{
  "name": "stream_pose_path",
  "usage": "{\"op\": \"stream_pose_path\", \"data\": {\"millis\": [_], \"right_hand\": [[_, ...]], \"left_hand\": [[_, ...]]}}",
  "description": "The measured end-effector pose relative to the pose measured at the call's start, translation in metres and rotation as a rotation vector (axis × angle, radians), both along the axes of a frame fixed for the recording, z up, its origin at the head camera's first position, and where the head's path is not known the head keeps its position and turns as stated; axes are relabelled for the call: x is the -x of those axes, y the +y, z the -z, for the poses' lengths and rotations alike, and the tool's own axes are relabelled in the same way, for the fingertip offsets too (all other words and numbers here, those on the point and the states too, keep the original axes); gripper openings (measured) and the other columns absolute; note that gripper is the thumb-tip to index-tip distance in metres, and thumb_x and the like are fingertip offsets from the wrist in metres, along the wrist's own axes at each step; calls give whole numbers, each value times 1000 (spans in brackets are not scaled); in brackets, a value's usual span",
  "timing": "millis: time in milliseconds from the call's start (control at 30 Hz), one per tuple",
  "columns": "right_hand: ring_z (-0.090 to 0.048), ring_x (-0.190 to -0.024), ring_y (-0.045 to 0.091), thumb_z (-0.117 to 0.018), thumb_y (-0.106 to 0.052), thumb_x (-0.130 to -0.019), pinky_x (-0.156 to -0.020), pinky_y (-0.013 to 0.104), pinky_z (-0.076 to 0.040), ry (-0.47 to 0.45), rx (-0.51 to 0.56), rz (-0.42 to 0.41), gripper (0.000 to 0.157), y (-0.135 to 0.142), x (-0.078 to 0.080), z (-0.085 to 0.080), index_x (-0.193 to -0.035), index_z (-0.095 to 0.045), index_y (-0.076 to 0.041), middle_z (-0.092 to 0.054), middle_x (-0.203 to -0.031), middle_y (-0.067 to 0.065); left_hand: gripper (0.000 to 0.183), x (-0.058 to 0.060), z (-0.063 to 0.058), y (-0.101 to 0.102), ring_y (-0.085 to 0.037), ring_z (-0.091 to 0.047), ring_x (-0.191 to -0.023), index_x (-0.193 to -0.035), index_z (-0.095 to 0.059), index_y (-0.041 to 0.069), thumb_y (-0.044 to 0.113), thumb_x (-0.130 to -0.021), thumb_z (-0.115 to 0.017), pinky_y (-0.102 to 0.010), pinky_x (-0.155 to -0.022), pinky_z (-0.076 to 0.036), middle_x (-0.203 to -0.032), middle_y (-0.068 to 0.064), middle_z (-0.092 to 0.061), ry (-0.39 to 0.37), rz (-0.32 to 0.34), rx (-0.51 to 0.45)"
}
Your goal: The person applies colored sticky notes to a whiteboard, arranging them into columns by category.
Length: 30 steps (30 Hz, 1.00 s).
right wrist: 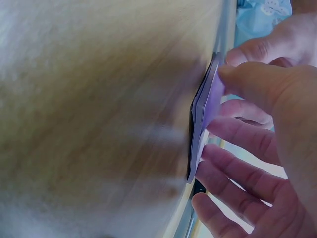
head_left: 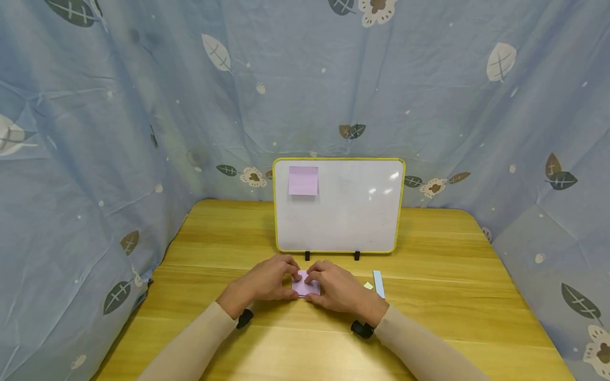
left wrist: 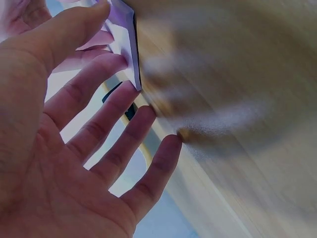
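Observation:
A small purple sticky note pad lies low over the wooden table between both hands, in front of the whiteboard. My left hand holds its left side, thumb at the near edge and index finger on the pad; the other fingers spread past it in the left wrist view. From the right, my right hand grips the pad with the thumb near the front edge and fingertips on its far part. In the right wrist view the pad shows its stacked layers edge-on, slightly parted.
Behind the hands a yellow-framed whiteboard stands on black feet, with a purple sticky note at its upper left. Right of my right hand lie a light blue strip and a small pale yellow-green piece. Patterned blue curtains surround the table.

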State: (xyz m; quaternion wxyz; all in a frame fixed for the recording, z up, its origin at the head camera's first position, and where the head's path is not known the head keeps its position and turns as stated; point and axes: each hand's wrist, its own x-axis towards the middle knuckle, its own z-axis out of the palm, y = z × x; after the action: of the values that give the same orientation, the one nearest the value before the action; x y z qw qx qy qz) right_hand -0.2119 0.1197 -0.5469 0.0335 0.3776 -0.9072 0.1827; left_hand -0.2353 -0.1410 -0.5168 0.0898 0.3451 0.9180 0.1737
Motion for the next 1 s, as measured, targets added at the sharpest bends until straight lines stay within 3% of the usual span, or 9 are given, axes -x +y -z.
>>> {"op": "stream_pose_path", "data": {"millis": [233,400,600,767,1000], "right_hand": [[-76,-132,25,-85,-42,-108,-106,41,-68,-2,-9,10,32,-3,1,-3,-124,-89,-15,-81,-140,7],[-79,-128,25,-82,-31,-111,-105,44,-69,-2,-2,28,19,-8,3,-6,-119,-90,-16,-84,-135,5],[-82,-119,23,-83,-18,-109,-98,42,-71,-10,38,59,8,-12,5,-9,-108,-91,-16,-87,-123,2],[-83,-105,19,-85,-17,-108,-90,38,-70,10,56,81,6,-13,5,-10,-105,-90,-16,-88,-113,0],[-69,-80,5,-89,-19,-105,-75,26,-59,-25,104,142,7,-14,5,-7,-98,-90,-19,-85,-96,-5]], "left_hand": [[12,3,-1,-1,-31,-77,-127,-113,-91,12,21,-107,-86,-53,-115,-63,-136,-9,-81,24,27,-22],[9,6,0,0,-30,-81,-122,-107,-92,11,17,-107,-86,-51,-111,-66,-129,-10,-85,43,19,-52],[8,7,0,1,-23,-81,-116,-104,-91,14,21,-102,-93,-46,-106,-66,-122,-5,-87,19,0,-84],[16,7,4,3,-18,-76,-104,-104,-90,14,22,-94,-101,-39,-96,-64,-111,0,-85,61,0,-96],[25,5,5,6,-16,-72,-94,-104,-86,12,20,-90,-105,-37,-90,-62,-102,0,-84,82,-7,-92]]}}
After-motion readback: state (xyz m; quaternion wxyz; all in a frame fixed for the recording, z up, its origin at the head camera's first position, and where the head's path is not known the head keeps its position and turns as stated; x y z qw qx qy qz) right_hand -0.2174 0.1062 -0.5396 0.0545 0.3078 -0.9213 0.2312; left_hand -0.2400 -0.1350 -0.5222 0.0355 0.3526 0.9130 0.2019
